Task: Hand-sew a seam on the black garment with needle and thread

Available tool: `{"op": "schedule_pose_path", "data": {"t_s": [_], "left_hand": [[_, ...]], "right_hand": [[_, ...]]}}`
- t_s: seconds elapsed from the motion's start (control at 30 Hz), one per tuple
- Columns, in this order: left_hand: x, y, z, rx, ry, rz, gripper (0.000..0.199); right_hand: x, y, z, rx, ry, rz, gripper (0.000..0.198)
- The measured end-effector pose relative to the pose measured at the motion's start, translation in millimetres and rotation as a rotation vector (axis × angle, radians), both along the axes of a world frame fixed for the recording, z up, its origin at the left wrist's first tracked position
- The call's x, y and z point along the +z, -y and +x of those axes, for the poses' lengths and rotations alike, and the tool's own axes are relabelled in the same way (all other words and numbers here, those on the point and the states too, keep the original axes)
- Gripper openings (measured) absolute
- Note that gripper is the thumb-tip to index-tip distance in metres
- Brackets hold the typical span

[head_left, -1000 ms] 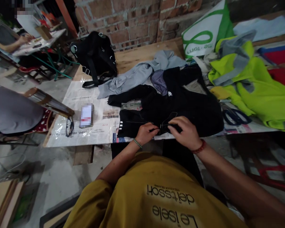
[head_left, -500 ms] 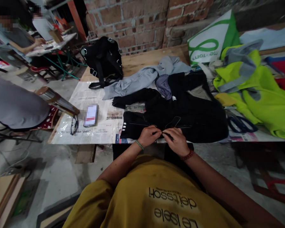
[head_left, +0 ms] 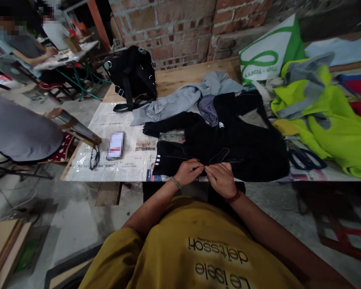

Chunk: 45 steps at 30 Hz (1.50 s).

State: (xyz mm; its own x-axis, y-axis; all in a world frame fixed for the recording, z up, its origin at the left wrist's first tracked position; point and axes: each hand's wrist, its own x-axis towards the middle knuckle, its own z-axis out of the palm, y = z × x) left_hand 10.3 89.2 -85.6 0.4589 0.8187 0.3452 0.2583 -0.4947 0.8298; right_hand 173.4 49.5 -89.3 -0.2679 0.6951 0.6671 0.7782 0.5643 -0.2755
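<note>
My two hands meet fingertip to fingertip over the black garment (head_left: 255, 148) at the near edge of the bench (head_left: 177, 78)
My left hand (head_left: 189, 171) and right hand (head_left: 222, 178) each have thumb and fingers drawn together in a pinch; I cannot tell just what is caught between them. The garment lies spread along the middle of the near edge, a thin pale thread (head_left: 222, 152) looping on it just beyond my right hand. Towards the bench's near left corner are my phone (head_left: 115, 145) and a pair of glasses (head_left: 94, 157), on newspaper (head_left: 99, 120). A grey garment (head_left: 182, 98) touches the black one on its far side, with a black bag (head_left: 132, 74) towards the far left corner. Along the near edge to my right lie scissors (head_left: 308, 159), beside a yellow-green garment (head_left: 339, 124)
</note>
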Motion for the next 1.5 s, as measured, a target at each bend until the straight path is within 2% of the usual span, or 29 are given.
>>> {"op": "schedule_pose_path", "data": {"t_s": [0.3, 0.7, 0.87, 1.27, 1.4, 1.5], "left_hand": [[1.1, 2, 1, 0.026, -0.03, 0.024, 0.012], [0.5, 2, 3, 0.046, -0.106, 0.036, 0.014], [-0.8, 1, 1, -0.017, -0.134, 0.027, 0.017], [-1.2, 0, -1, -0.049, -0.096, 0.039, 0.019], [-1.1, 3, -1, -0.028, -0.08, 0.039, 0.016], [-1.7, 7, -2, 0.01, -0.03, 0.13, 0.022]], "right_hand": [[5, 4, 3, 0.019, -0.076, 0.014, 0.005], [21, 14, 7, 0.043, -0.098, -0.04, 0.007], [17, 12, 5, 0.066, -0.112, -0.05, 0.005], [11, 5, -2, 0.056, -0.24, -0.153, 0.008], [8, 4, 1, 0.027, -0.362, -0.262, 0.01], [7, 2, 5, -0.005, -0.461, -0.351, 0.012]]}}
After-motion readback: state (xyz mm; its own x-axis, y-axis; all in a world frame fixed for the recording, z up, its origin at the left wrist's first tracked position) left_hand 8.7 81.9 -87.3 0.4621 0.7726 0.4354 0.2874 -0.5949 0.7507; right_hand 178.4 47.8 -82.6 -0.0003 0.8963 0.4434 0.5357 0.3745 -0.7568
